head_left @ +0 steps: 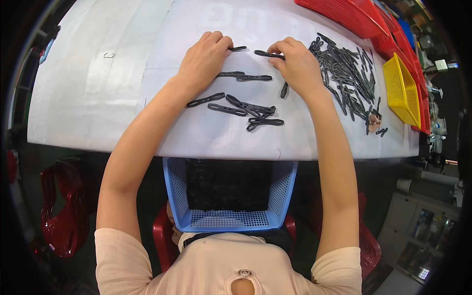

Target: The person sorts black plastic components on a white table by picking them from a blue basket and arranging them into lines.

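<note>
At the far side of the white table (108, 103), my left hand (202, 60) has its fingers closed on the end of a small black slotted plastic strip (239, 48). My right hand (299, 66) pinches another strip (269, 54) between thumb and fingers, pointing towards the left one. Two strips (254, 77) lie end to end just nearer than my hands. A dark strip (284, 90) rests under my right wrist. Several more lie loose between my forearms, some crossing in a small heap (260, 110).
A large pile of black strips (346, 73) spreads right of my right arm. Beyond it stand a yellow basket (403, 93) and red baskets (349, 17). Below the table edge, a blue basket (226, 223) on my lap holds a dark mass. A red chair (66, 211) stands at left.
</note>
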A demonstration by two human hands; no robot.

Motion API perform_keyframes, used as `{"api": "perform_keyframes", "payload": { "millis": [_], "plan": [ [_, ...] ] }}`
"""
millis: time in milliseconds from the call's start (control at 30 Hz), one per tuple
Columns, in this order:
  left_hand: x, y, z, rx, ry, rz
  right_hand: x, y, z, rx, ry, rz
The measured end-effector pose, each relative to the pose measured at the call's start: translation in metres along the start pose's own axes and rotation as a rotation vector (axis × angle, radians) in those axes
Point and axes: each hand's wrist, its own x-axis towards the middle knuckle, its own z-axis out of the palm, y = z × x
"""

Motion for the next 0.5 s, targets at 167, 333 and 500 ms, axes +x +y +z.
{"api": "perform_keyframes", "payload": {
  "millis": [167, 333, 500],
  "plan": [
    [-0.003, 0.011, -0.025, -0.407, -0.229, -0.22, 0.002, 0.02, 0.012, -0.175, 0.072, -0.118],
    [-0.018, 0.014, -0.039, -0.24, -0.271, -0.243, -0.005, -0.001, 0.011, 0.203, -0.1, 0.086],
    [-0.001, 0.047, -0.023, -0.078, -0.035, -0.057, -0.019, -0.003, -0.006, 0.101, 0.006, 0.253]
  ]
}}
